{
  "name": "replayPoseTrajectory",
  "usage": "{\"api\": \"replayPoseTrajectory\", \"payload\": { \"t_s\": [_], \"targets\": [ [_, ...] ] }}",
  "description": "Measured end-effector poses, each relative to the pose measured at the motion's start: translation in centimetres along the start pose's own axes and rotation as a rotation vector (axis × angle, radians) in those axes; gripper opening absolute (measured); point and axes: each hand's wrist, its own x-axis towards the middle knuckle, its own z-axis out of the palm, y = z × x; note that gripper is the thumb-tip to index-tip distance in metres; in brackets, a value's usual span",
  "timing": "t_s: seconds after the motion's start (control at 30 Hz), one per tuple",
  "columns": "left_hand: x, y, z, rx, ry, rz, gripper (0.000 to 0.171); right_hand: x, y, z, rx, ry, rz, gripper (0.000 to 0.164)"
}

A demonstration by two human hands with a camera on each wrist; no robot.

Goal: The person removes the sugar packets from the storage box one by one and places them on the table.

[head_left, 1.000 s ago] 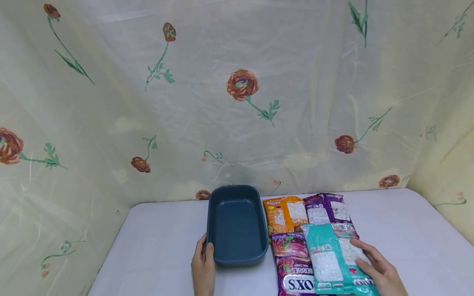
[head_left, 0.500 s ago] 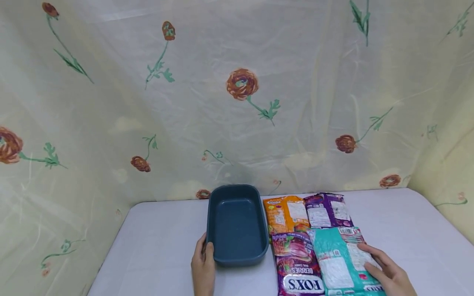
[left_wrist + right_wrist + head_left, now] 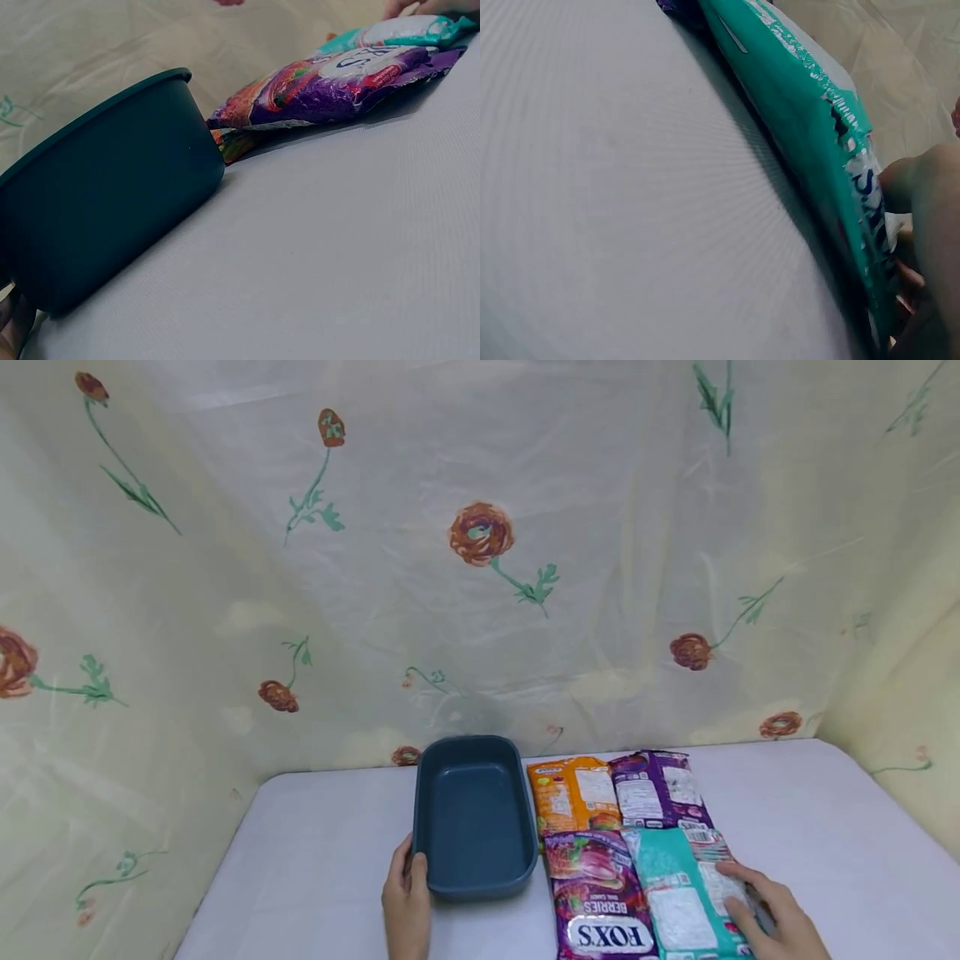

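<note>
A dark blue rectangular tub [image 3: 476,885] stands on the white table. My left hand [image 3: 407,893] holds its near left corner, fingers along the left wall and thumb by the near side. A teal candy bag [image 3: 671,893] lies at the near right of a group of bags. My right hand [image 3: 780,914] grips its right side, with the thumb and index finger over the printed face; the other fingers are mostly hidden. Left of it lies a purple FOX'S Berries bag [image 3: 600,893]. Behind them are an orange bag [image 3: 566,793] and a dark purple bag [image 3: 660,789].
The orange and Berries bags lie close along the tub's right side. White table [image 3: 322,860] extends to the left and right. A pale flowered curtain [image 3: 570,635] hangs behind the table and at both sides.
My right hand has moved the teal bag to the right and nearer, off the Berries bag and the dark purple bag, uncovering more of both. My left hand stays at the tub.
</note>
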Motion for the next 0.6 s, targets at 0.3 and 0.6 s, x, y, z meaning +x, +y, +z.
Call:
{"api": "replayPoseTrajectory", "payload": {
  "t_s": [0.3,0.6],
  "targets": [
    [-0.1,-0.1,0.0,0.006,-0.005,-0.04,0.042,-0.4,0.3,0.3,0.1,0.096,0.052,0.064],
    [0.0,-0.3,0.1,0.01,-0.006,-0.015,0.043,-0.7,1.2,0.0,0.159,0.158,0.059,0.057]
  ]
}}
